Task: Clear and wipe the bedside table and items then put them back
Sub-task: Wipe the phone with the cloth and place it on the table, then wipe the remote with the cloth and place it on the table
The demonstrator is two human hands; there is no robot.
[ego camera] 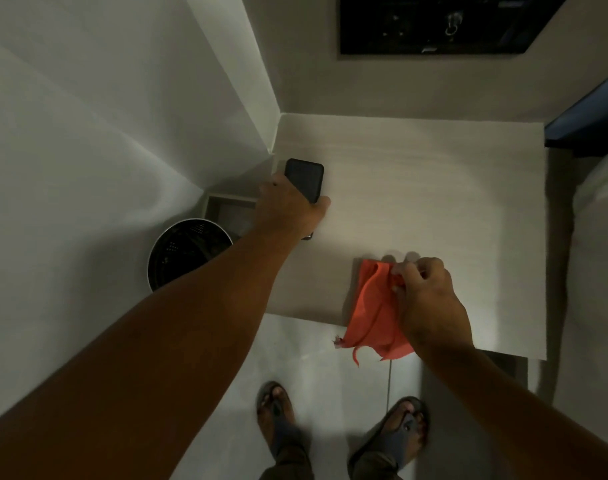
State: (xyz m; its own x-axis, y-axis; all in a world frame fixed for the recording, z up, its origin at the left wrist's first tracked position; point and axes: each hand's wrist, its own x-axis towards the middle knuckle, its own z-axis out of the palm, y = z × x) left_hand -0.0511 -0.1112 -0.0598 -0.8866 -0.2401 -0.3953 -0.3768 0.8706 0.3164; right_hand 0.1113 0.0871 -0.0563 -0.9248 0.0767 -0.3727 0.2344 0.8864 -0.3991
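Note:
The pale bedside table (pixel 417 202) fills the middle of the head view. My left hand (pixel 290 206) grips a flat black rectangular device (pixel 304 180) at the table's far left corner, with the device at or just above the surface. A dark bit shows under the wrist near the table's left edge. My right hand (pixel 430 299) pinches an orange cloth (pixel 373 313) near the table's front edge. The cloth hangs partly over that edge.
A round dark waste bin (pixel 188 252) stands on the floor left of the table, with a small open box (pixel 226 209) behind it. A white wall runs along the left. White bedding (pixel 593 271) lies to the right. A black panel (pixel 444 22) hangs above. My sandalled feet stand below.

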